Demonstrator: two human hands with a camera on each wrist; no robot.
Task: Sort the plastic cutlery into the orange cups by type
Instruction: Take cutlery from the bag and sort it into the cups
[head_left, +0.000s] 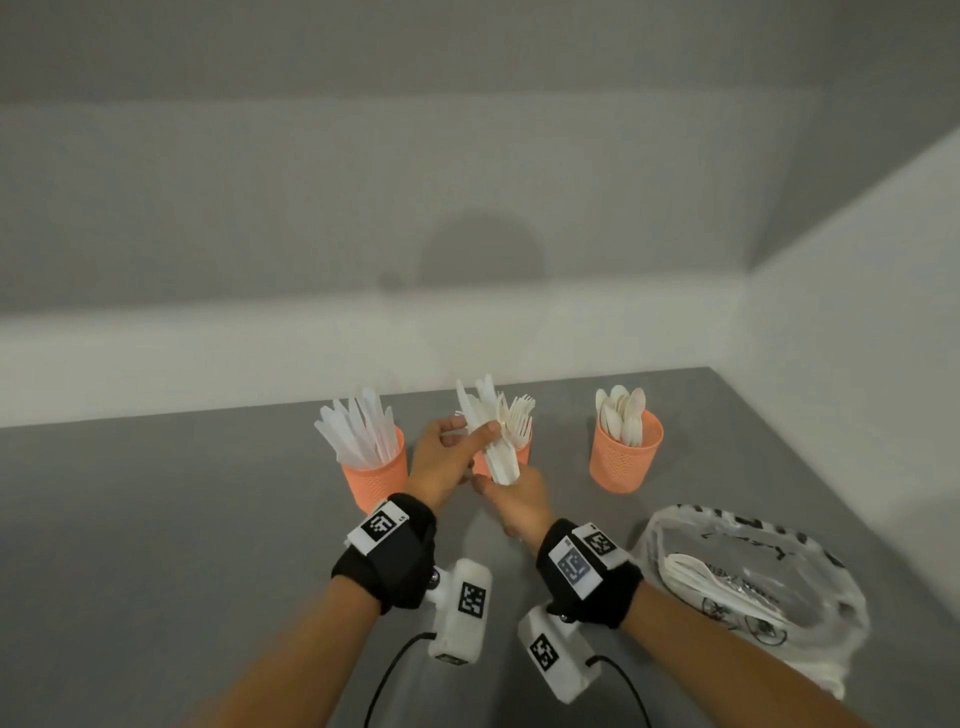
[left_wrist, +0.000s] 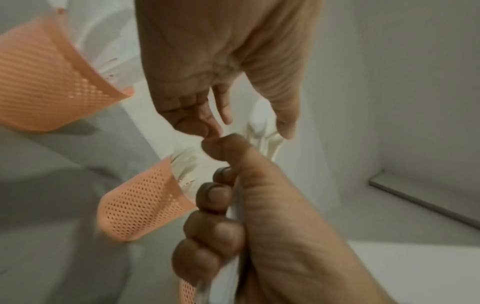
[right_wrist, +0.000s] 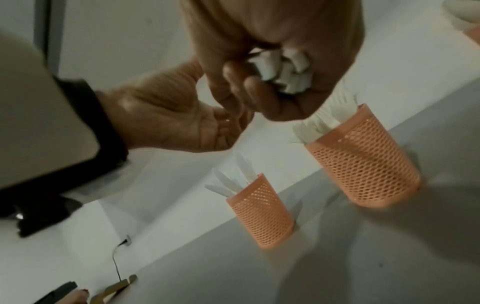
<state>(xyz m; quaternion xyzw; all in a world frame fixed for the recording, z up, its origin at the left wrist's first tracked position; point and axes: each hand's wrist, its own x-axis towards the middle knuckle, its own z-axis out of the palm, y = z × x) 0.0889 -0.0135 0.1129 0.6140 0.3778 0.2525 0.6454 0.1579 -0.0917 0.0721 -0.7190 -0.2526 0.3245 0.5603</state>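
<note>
Three orange mesh cups stand in a row on the grey table. The left cup (head_left: 375, 475) holds knives, the middle cup (head_left: 522, 451) holds forks and sits partly behind my hands, and the right cup (head_left: 626, 457) holds spoons. My right hand (head_left: 519, 501) grips a bundle of white cutlery (head_left: 493, 426) by the handles, upright in front of the middle cup. The handle ends (right_wrist: 283, 72) show inside its fist. My left hand (head_left: 449, 457) reaches in from the left and pinches one piece of the bundle between thumb (left_wrist: 285, 119) and fingers.
A clear plastic bag (head_left: 753, 587) with more white cutlery lies on the table at the right, near my right forearm. White walls close off the table at the back and the right. Bare grey tabletop stretches to the left.
</note>
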